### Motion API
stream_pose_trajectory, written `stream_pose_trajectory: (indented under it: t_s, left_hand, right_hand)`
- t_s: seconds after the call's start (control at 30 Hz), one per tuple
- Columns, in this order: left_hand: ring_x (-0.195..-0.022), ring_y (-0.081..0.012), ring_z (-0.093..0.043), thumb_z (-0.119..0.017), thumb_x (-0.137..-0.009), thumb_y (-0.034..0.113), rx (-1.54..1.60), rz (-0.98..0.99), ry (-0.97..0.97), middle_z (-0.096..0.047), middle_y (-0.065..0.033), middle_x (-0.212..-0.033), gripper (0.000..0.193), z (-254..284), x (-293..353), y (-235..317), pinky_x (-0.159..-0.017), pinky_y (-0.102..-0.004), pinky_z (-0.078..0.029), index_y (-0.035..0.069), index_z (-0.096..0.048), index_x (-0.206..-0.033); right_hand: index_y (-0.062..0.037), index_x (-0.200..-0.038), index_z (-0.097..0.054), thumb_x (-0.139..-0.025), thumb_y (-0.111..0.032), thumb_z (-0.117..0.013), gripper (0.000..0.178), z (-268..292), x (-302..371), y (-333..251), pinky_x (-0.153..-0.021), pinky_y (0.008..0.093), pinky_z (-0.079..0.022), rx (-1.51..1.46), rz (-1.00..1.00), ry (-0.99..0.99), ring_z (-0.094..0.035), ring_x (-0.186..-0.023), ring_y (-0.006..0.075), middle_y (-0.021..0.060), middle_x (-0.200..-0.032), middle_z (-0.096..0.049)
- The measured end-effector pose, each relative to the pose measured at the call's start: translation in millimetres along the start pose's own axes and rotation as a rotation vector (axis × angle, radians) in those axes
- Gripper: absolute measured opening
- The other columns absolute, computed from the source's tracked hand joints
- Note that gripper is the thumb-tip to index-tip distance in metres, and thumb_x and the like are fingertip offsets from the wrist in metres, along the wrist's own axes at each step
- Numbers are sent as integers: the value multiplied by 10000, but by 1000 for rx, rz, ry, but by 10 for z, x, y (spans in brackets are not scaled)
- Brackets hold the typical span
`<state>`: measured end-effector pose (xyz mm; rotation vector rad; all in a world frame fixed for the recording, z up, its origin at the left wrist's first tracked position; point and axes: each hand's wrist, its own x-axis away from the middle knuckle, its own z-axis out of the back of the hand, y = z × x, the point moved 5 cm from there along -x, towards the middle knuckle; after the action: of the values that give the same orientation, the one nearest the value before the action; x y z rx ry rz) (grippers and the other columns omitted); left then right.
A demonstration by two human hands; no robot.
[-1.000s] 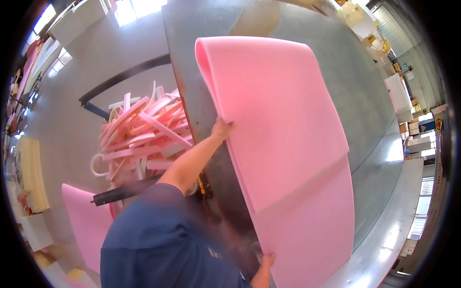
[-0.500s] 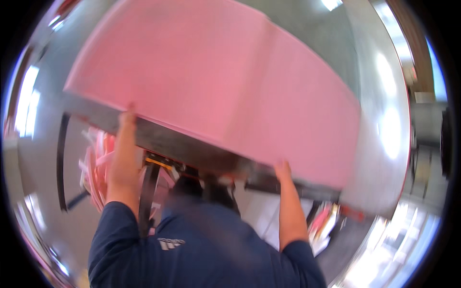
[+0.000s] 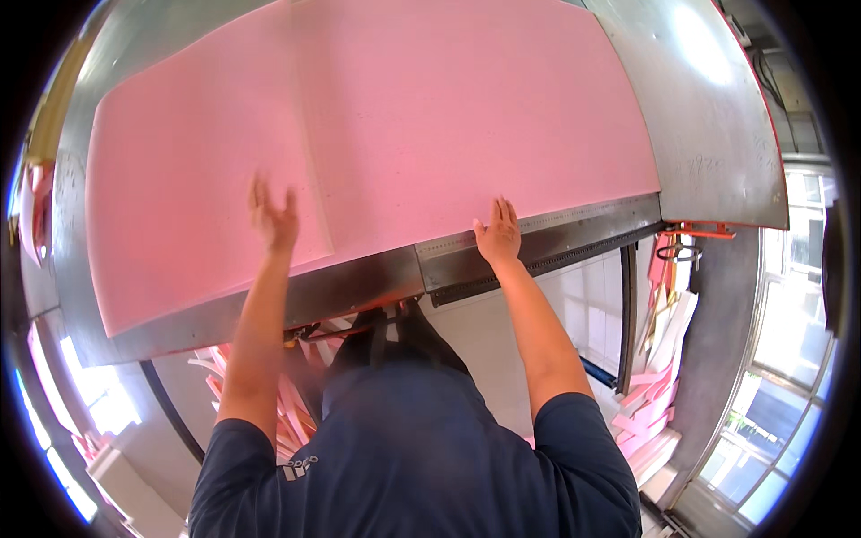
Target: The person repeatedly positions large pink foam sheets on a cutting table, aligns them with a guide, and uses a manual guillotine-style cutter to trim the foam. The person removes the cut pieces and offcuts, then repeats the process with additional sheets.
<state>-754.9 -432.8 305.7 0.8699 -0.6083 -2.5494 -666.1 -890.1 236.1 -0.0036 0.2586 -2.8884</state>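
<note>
A wide pink sheet that looks like foam point(image 3: 466, 108) lies flat across the metal table point(image 3: 708, 134). A straight line, like a seam or the edge of an overlapping layer, crosses it left of centre. Over the sheet's near left part is my left hand point(image 3: 275, 215), slightly blurred, with fingers spread and nothing held. Whether it touches the sheet I cannot tell. My right hand point(image 3: 500, 238) rests at the sheet's near edge beside a ruler strip point(image 3: 587, 212), fingers stretched out with their tips on the pink surface.
Pink and white offcut strips point(image 3: 647, 394) are heaped below the table at the right, with more pink strips point(image 3: 287, 412) below at the left. The table's dark front rail point(image 3: 538, 266) runs just before my body. Bright windows point(image 3: 771, 359) stand at the far right.
My view has turned, so the sheet now slants the other way. My left hand has moved off the near edge to above the sheet. My right hand remains by the edge.
</note>
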Motion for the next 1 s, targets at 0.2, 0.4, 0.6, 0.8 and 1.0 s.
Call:
stream_pose_trajectory:
  t_s: [0.2,0.4,0.6,0.8,1.0]
  left_hand:
    - [-1528,-355,-180,-620,-940,395,-168,-152,-482,-218,-183,-1647,749,-1115,1039,724,-1228,-520,-130,84,-328,-1556]
    - [-1533,-370,-155,-612,-929,430,-244,-122,-760,-195,-189,-1652,813,-1107,1219,809,-1232,-531,-115,39,-287,-1563]
    - [-1517,-370,-215,-598,-945,439,-293,-281,-447,-268,-192,-1629,777,-1082,639,794,-1221,-547,-124,44,-321,-1554]
    - [-1484,-408,-272,-509,-992,444,-384,-300,-449,-320,-210,-1597,704,-1235,845,409,-1202,-570,-185,43,-341,-1544]
    - [-1484,-409,-279,-517,-970,402,-494,-315,-504,-318,-206,-1599,700,-1307,862,364,-1218,-566,-167,30,-343,-1537]
  right_hand:
    - [-21,-1460,-439,-900,-323,-660,674,171,-283,-16,-1178,495,-299,-9,56,79,-351,-1443,358,148,-1535,-422]
    - [-44,-1496,-406,-922,-369,-629,697,-20,-252,198,-1200,517,-242,-29,1,-11,-284,-1483,348,131,-1568,-385]
    - [-40,-1466,-448,-940,-425,-581,665,322,-556,71,-1205,548,-215,-126,74,158,-274,-1493,327,110,-1556,-405]
    - [-85,-1485,-445,-925,-383,-574,647,-156,-415,621,-1203,544,-223,-127,-11,60,-278,-1491,321,102,-1579,-377]
    - [-92,-1536,-355,-953,-429,-536,697,-123,-418,648,-1223,534,-193,-178,-13,2,-230,-1514,300,85,-1627,-296]
